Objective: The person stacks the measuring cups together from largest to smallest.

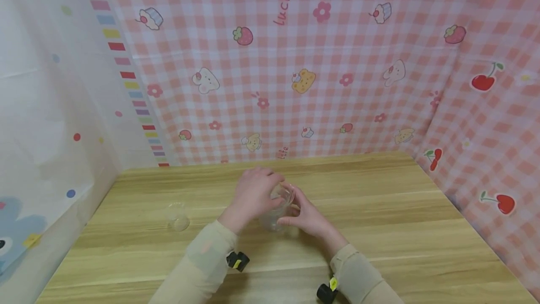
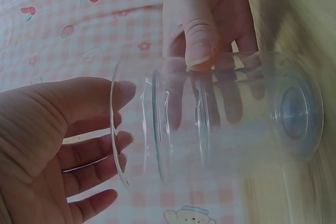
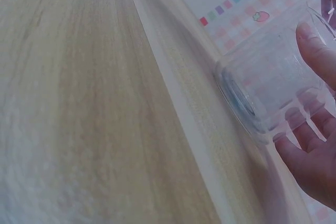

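Near the middle of the table, both hands are at a clear, see-through cup [image 1: 270,222]. My left hand [image 1: 255,193] reaches over its top, thumb and fingertips around the rim. My right hand [image 1: 312,219] grips its side, the thumb in front and the fingers behind the clear wall. In the left wrist view, the cup [image 2: 247,140] shows several ring-shaped edges between mouth and base, like another clear cup set into it. In the right wrist view, the round base [image 3: 241,100] is tilted close over the table.
Another clear, round container [image 1: 179,219] is on the wooden table [image 1: 379,201], left of the hands. A pink checked cloth [image 1: 270,60] hangs behind the table and along its right side. A white sheet [image 1: 50,107] hangs on the left.
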`<state>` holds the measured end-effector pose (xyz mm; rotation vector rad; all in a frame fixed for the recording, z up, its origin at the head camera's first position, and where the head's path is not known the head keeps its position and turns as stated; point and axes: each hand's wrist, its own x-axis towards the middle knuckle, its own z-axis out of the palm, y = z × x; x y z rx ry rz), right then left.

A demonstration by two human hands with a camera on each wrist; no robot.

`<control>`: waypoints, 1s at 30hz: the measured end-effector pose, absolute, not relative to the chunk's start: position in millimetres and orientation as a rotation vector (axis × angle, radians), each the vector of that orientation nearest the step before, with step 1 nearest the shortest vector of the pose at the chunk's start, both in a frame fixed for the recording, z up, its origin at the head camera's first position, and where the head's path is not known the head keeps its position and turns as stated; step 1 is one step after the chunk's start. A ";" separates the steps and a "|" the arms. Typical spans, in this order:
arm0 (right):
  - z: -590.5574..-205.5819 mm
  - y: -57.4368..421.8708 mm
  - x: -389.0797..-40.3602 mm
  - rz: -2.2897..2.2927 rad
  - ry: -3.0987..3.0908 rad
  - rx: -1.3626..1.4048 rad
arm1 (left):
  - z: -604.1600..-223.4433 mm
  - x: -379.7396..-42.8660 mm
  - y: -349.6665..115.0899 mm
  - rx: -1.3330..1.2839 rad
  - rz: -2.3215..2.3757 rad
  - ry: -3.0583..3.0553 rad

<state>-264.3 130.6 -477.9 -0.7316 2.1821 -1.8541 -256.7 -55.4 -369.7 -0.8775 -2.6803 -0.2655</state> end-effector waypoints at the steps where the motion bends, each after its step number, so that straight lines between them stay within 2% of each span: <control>1: -478.1 130.5 -264.4 -1.855 2.182 -0.740 | -370.2 -256.6 -56.2 -0.877 -0.271 -2.671; 30: -479.2 129.2 -265.4 -1.841 2.218 -0.698 | -367.2 -242.7 -78.2 -0.858 -0.318 -2.559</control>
